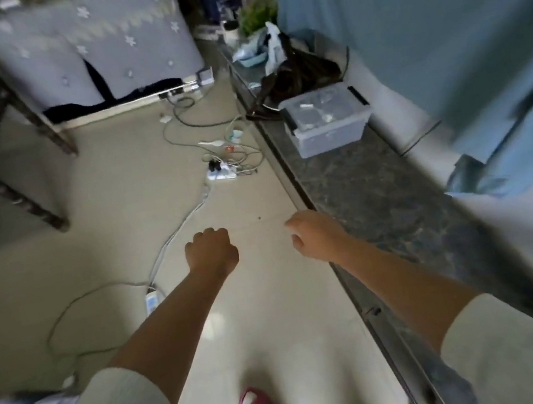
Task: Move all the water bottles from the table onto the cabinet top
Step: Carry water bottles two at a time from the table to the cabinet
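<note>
No water bottle shows in this blurred view. My left hand [211,252] hangs over the pale floor as a closed fist with nothing in it. My right hand [311,234] is beside it to the right, fingers curled under, empty, right at the front edge of the long low cabinet. The cabinet top [392,197] is dark marbled stone and runs along the right side, from near my feet to the far end. A dark table's legs [19,200] stand at the far left; its top is out of view.
On the cabinet top stand a clear lidded plastic box [327,120], a dark bag [301,75] and a green plant [256,13]. Cables and a power strip [221,172] lie across the floor. A grey patterned sofa [103,46] is at the back. Blue curtains [438,20] hang at right.
</note>
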The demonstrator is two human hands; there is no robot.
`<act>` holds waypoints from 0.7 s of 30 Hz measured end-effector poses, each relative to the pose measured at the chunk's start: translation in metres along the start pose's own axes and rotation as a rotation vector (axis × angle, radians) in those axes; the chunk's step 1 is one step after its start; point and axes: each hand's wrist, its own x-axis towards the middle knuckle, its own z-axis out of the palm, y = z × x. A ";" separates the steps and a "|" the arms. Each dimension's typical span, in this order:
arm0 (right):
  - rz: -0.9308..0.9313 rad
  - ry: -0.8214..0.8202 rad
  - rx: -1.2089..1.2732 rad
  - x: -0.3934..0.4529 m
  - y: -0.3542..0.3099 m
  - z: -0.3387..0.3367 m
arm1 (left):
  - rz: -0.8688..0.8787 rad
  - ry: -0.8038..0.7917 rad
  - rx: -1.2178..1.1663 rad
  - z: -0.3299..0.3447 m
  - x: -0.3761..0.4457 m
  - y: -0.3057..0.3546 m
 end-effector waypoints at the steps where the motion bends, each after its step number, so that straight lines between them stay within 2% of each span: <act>1: -0.028 -0.014 -0.012 0.016 -0.016 -0.002 | -0.027 -0.005 -0.003 -0.005 0.004 -0.022; 5: -0.094 -0.016 -0.056 0.079 -0.082 -0.012 | -0.104 -0.040 0.017 -0.023 0.023 -0.102; 11: -0.125 -0.028 -0.138 0.180 -0.185 -0.033 | -0.203 0.001 -0.021 -0.055 0.065 -0.227; 21: -0.226 -0.007 -0.127 0.343 -0.273 -0.074 | -0.331 0.091 -0.094 -0.109 0.163 -0.349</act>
